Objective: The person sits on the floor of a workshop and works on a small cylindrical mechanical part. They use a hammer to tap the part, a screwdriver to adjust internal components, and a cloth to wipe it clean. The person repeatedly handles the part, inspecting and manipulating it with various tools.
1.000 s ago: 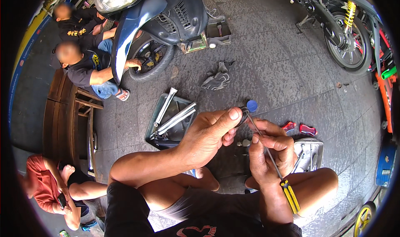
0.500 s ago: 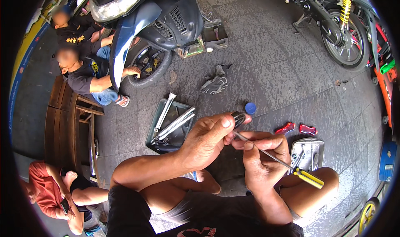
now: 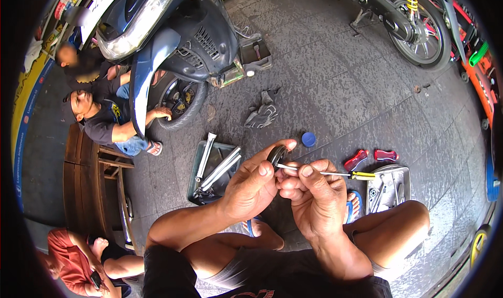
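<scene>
Dark tiled floor [image 3: 335, 104] lies beyond my left grip [image 3: 246, 188], which pinches a round black part [image 3: 277, 155]; my right grip [image 3: 319, 201], closed on a screwdriver [image 3: 361, 176], holds its tip seemingly against it, so I judge work unfinished.

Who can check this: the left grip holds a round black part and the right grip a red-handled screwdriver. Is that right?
Not quite: in the head view, the right grip holds a screwdriver whose handle is yellow, not red. The left grip holds a round black part.
</scene>
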Motion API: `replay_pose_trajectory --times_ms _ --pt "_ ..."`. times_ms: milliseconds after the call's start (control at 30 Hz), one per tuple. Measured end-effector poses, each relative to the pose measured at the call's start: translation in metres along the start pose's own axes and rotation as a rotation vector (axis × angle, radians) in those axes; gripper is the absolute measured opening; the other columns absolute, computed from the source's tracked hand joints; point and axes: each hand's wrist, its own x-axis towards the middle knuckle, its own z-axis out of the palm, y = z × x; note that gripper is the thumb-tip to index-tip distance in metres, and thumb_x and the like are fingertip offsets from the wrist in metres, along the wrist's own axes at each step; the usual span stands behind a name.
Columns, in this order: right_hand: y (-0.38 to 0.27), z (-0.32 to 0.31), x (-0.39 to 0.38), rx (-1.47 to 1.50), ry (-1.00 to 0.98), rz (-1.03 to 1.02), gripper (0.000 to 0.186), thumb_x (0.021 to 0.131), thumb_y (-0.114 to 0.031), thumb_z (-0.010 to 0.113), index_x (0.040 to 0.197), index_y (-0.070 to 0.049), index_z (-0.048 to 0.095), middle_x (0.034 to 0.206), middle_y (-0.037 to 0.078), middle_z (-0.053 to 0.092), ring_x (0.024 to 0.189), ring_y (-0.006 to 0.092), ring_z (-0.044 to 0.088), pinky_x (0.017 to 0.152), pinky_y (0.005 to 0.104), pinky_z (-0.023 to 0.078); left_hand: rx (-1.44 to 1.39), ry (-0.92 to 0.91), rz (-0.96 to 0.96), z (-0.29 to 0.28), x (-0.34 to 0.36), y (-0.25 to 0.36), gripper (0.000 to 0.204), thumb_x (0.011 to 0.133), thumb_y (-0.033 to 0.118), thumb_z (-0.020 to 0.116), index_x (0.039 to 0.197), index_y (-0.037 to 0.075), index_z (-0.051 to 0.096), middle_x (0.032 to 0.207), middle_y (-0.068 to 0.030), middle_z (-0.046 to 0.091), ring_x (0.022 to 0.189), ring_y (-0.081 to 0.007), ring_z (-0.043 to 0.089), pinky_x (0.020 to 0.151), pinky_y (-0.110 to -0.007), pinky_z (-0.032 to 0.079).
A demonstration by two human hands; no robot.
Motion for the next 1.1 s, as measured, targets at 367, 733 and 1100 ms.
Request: replay_pose_trajectory --times_ms 367,733,1100 --pt "-0.011 -0.007 0.006 0.044 0.066 -0.072 0.007 0.093 -0.002 0.062 0.098 0.002 0.061 0.096 0.024 0.07 0.078 0.0287 0.073 0.067 0.0373 0.065 0.271 -0.041 0.214 -0.024 0.006 -0.001 0.066 0.092 0.041 0.066 0.137 -0.005 0.048 0.105 -0.0042 0.057 0.091 -0.01 0.047 0.081 -0.026 0.038" --pt "-0.004 -0.011 0.004 -0.462 0.121 -0.361 0.012 0.089 0.001 0.067 0.094 0.002 0.055 0.089 0.02 0.07 0.07 0.0212 0.071 0.062 0.0315 0.062 1.735 -0.163 0.625 -0.006 0.008 0.034 0.065 0.062 0.038 0.089 0.118 0.011 0.071 0.096 -0.009 0.051 0.085 -0.0227 0.054 0.07 -0.034 0.048" --pt "-0.018 -0.033 0.012 -0.663 0.117 -0.31 0.012 0.09 0.002 0.066 0.093 0.002 0.055 0.087 0.018 0.069 0.068 0.0158 0.069 0.063 0.028 0.059 1.561 -0.026 0.411 -0.03 0.015 0.015 0.058 0.065 0.03 0.09 0.115 0.007 0.069 0.102 -0.0113 0.053 0.088 -0.0222 0.058 0.073 -0.032 0.049"
